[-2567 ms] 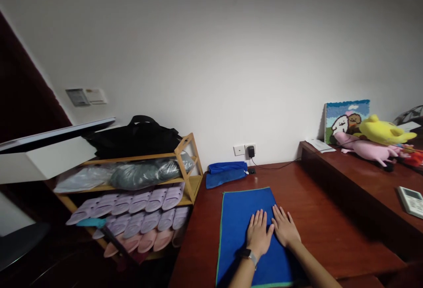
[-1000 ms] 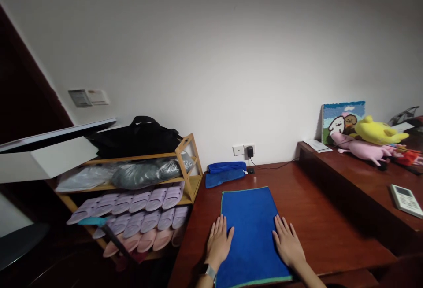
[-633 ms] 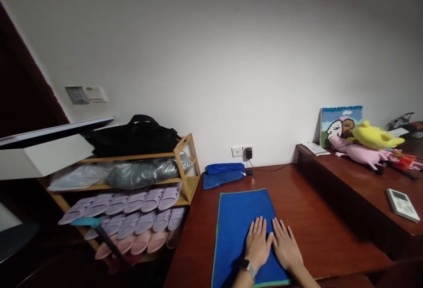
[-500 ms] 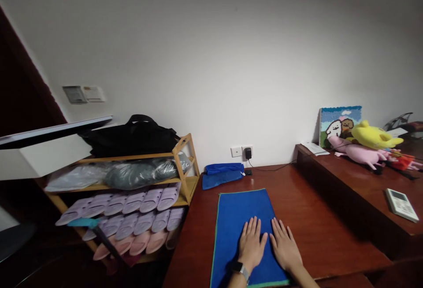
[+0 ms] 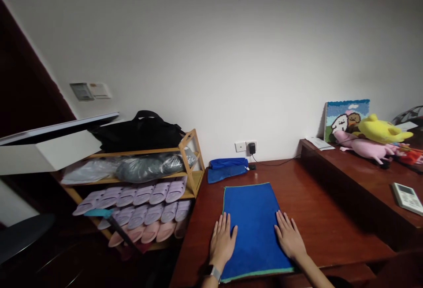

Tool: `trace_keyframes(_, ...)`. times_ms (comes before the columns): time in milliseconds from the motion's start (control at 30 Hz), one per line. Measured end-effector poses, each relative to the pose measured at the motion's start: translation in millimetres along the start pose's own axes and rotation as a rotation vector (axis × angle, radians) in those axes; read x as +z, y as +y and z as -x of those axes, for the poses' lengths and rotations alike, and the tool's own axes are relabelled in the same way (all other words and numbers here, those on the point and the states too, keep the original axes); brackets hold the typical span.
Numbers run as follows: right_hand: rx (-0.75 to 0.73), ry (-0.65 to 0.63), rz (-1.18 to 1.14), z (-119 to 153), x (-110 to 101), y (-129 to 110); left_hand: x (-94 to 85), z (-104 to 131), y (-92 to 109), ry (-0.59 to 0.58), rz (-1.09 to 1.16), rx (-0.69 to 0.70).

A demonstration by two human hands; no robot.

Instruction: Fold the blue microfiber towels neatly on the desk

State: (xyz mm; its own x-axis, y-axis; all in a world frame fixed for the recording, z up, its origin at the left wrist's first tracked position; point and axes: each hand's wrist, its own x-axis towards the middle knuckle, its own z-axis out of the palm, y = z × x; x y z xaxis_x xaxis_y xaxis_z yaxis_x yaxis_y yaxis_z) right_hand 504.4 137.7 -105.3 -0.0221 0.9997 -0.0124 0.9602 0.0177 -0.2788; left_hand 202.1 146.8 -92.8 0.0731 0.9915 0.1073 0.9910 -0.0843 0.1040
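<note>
A blue cloth (image 5: 253,226) with green edging lies flat on the reddish-brown table (image 5: 317,217). My left hand (image 5: 223,239), with a watch on its wrist, rests palm down over the cloth's left edge, fingers extended. On the opposite edge lies my right hand (image 5: 290,236), also palm down with its fingers spread, partly on the cloth and partly on the wood. Neither hand grips anything. Behind the flat cloth, near the wall, sits a folded blue cloth (image 5: 228,170).
A wooden rack (image 5: 194,182) with slippers (image 5: 160,191) and a black bag (image 5: 139,134) stands left. A plugged-in adapter (image 5: 252,148) trails a cable along the wall. On the raised right surface are plush toys (image 5: 366,147), a picture (image 5: 346,118) and a calculator-like device (image 5: 407,197).
My left hand has moved left from the middle of the cloth to its left edge. My right hand stays at the right edge. The view has shifted slightly.
</note>
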Motion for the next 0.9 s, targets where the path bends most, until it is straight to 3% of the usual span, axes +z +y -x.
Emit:
trace_keyframes(300, 0.001, 0.036, -0.024, 37.7, 16.0, 11.8, 3.3, 0.1, -0.1, 0.017, 0.013, 0.005)
trace_keyframes(533, 0.001, 0.046, -0.04, 41.1, 12.4, 8.6, 5.2, -1.7, -5.4, 0.013, -0.012, -0.002)
trace_keyframes(633, -0.006, 0.062, -0.051, 40.5, 12.6, 8.0, 5.1, -1.2, -1.6, 0.078, -0.028, 0.016)
trace_keyframes(733, -0.011, 0.06, -0.046, 40.6, 12.8, 8.0, 7.7, 2.0, 27.8, 0.133, -0.004, 0.093)
trace_keyframes(900, -0.015, 0.053, -0.048, 40.3, 12.4, 8.8, 18.6, 9.9, 114.7, 0.094, 0.133, 0.372)
